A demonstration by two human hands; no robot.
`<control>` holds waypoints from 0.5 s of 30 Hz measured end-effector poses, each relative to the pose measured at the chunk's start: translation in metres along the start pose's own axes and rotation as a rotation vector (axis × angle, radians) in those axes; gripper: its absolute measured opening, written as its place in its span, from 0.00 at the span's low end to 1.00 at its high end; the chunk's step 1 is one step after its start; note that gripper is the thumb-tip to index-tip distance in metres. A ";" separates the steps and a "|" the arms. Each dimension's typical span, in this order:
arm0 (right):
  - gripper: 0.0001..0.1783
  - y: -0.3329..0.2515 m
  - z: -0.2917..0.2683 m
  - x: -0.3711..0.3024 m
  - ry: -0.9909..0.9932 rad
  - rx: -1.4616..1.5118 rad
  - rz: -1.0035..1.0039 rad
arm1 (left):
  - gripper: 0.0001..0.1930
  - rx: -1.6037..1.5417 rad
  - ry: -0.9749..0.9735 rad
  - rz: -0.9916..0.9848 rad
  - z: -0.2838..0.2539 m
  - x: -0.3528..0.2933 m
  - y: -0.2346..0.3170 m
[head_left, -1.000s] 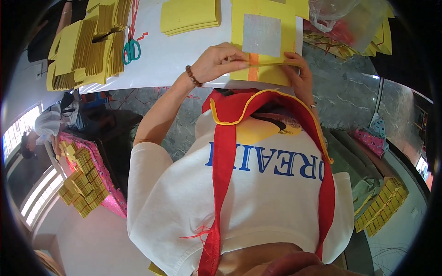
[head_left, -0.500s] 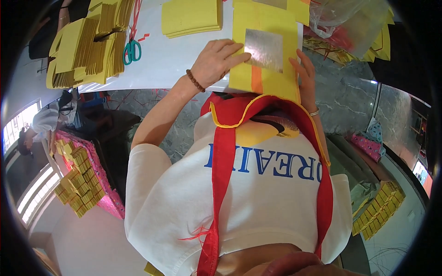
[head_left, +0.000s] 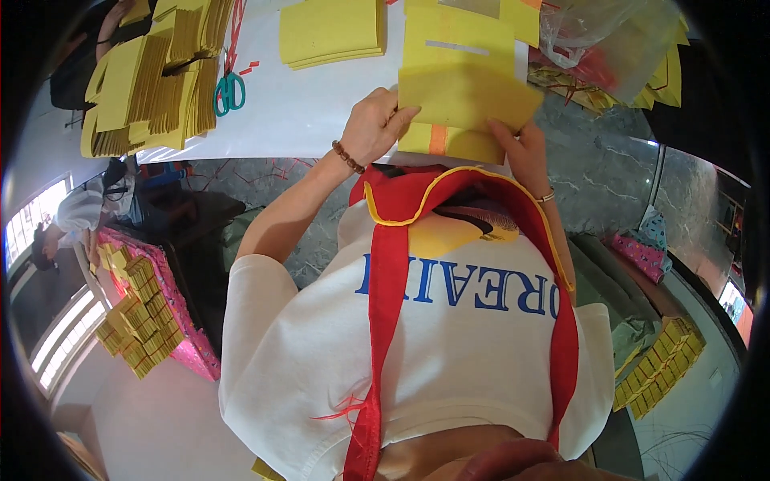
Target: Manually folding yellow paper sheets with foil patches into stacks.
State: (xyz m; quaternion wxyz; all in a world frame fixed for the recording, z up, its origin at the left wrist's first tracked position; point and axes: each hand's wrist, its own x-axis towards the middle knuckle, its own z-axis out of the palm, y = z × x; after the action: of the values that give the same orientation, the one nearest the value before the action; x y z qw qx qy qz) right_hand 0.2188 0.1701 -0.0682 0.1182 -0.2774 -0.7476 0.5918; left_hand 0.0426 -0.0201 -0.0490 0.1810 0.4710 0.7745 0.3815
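Right at the table's near edge, a yellow paper sheet (head_left: 469,94) is lifted and folded over, covering most of a silver foil square (head_left: 457,48) on the yellow paper beneath. My left hand (head_left: 375,124), with a beaded bracelet, pinches the folded sheet's left edge between thumb and fingers. My right hand (head_left: 523,156) grips its right side, thumb on top and fingers partly hidden behind the paper. An orange strip (head_left: 439,139) shows on the yellow paper below the fold.
A yellow paper stack (head_left: 333,34) lies left of my work on the white table (head_left: 309,100). Teal-handled scissors (head_left: 230,92) and red string (head_left: 233,36) are farther left, beside large yellow stacks (head_left: 148,80). A clear plastic bag (head_left: 589,40) sits at right. Another person (head_left: 88,208) is at far left.
The near part of the yellow sheet has been folded upward, hiding most of the foil square. My left hand moved from the foil to the sheet's left edge; my right hand came in at the right.
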 end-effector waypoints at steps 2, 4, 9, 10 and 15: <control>0.17 -0.009 0.010 0.008 0.081 0.107 -0.017 | 0.10 -0.136 0.039 -0.202 0.007 0.004 -0.006; 0.18 -0.011 0.011 0.011 0.158 0.213 -0.036 | 0.11 -0.286 0.037 -0.271 0.016 0.006 -0.019; 0.23 -0.004 0.010 0.017 0.148 0.023 -0.094 | 0.12 -0.509 0.043 -0.376 0.021 0.013 -0.031; 0.23 -0.003 0.010 0.017 0.150 0.022 -0.091 | 0.11 -0.510 0.058 -0.387 0.020 0.014 -0.029; 0.22 -0.002 0.011 0.019 0.199 0.024 0.026 | 0.12 -0.652 0.091 -0.469 0.018 0.020 -0.018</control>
State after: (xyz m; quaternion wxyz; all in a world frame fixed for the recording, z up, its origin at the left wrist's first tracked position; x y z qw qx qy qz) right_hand 0.1967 0.1712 -0.0722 0.1875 -0.3428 -0.7215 0.5716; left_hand 0.0340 -0.0003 -0.0726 0.3686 0.1821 0.7065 0.5760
